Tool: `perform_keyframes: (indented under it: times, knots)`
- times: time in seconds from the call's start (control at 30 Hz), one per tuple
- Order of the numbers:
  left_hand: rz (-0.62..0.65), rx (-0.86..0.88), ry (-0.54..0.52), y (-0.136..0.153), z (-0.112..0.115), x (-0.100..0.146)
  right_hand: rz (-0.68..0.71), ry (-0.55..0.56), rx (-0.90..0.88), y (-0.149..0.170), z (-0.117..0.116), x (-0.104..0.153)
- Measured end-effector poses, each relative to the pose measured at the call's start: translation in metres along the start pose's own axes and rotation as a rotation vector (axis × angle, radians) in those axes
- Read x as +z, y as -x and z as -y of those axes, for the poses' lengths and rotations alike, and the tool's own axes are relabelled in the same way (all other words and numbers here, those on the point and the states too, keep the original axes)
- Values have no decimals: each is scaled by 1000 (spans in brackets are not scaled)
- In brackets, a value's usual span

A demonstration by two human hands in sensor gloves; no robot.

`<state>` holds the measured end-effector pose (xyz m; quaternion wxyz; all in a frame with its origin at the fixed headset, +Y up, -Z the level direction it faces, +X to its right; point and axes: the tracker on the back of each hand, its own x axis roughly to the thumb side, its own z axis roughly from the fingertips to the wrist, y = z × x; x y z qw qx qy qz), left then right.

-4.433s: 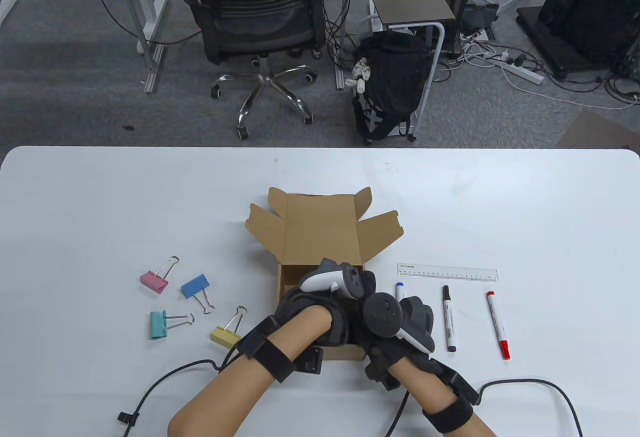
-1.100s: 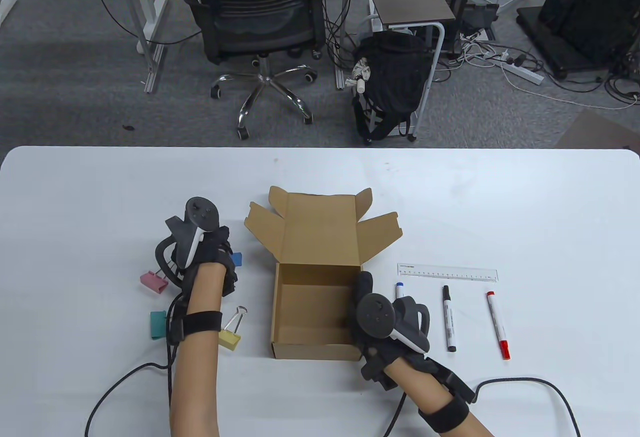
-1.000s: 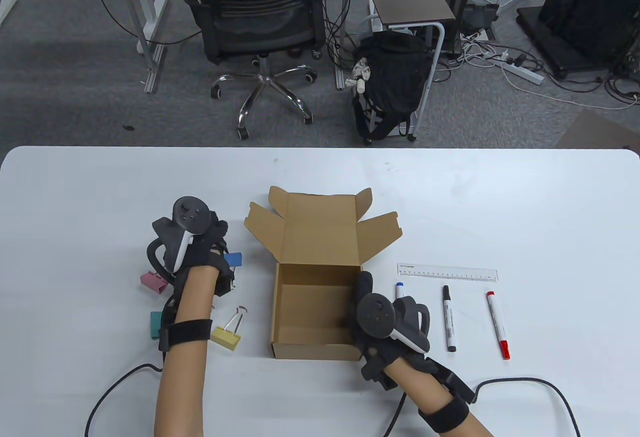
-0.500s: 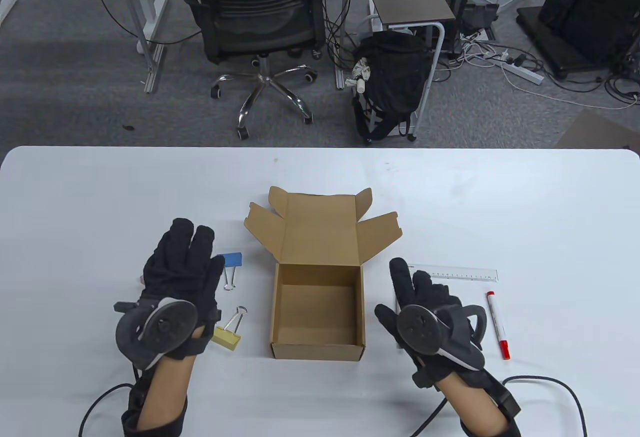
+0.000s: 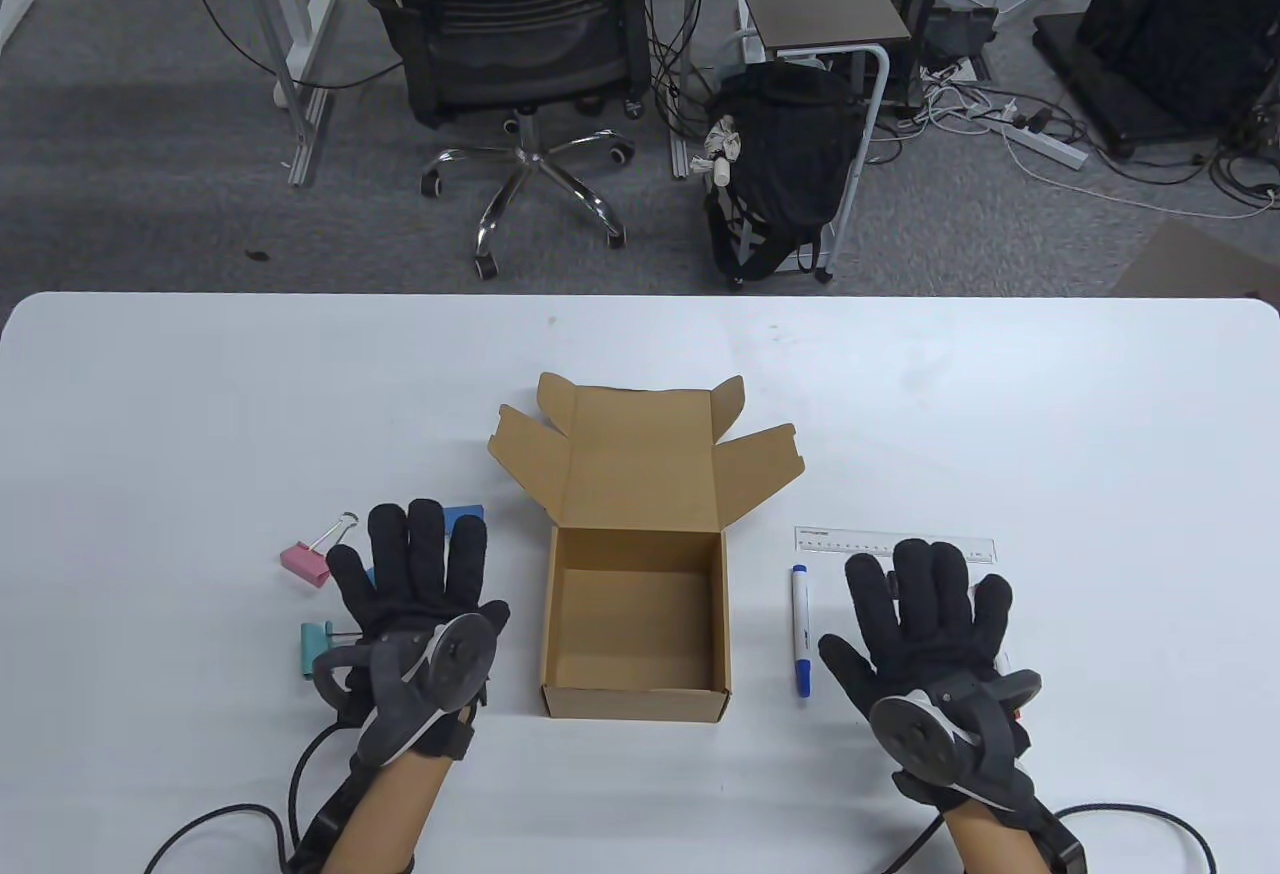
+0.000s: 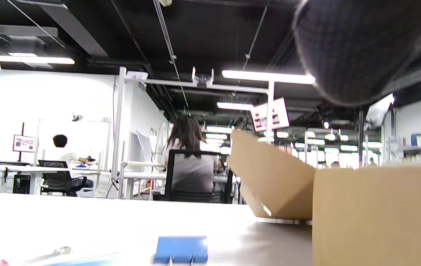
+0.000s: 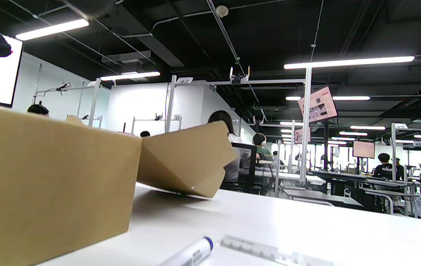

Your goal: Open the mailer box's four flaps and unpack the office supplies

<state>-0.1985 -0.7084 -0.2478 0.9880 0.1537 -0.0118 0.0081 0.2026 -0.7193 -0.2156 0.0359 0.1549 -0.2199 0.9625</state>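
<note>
White table [image 5: 200, 394] filled the lower half of the overhead view, with grey carpet and an office chair [image 5: 510, 44] beyond its far edge. At its middle sat the brown mailer box [image 5: 636, 629], all flaps folded back. The left hand [image 5: 425, 604] lay flat with fingers spread, gripping nothing, over the clips left of the box; the right hand [image 5: 925, 619] lay the same way, fingers apart, over the markers on the right. A clear ruler [image 5: 870, 542] lay beyond the right fingertips, a blue-capped marker [image 5: 801, 626] between box and right hand. A pink binder clip [image 5: 308, 561], a teal one [image 5: 312, 649] and a blue one [image 6: 181, 249] showed around the left hand.
</note>
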Motion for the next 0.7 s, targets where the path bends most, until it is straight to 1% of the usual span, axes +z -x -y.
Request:
perform_keyframes:
  times: [0.07,0.13,0.3,0.5,0.7]
  knots:
    - [7,-25,27,0,5,-1,5,-29,25,-1,-6,-1]
    - [9,-28,26,0,7,-1,7,-67,35,-1,-12,-2]
    - [20,-1,22,0,9,-2,17,-119,11,-2,-20,-4]
    - [15,8,26,4,12,-4,12,-133,-3,-2,-21,-4]
    - [3,28,12,7,9,-5,11,-154,-2,-3,-21,-4]
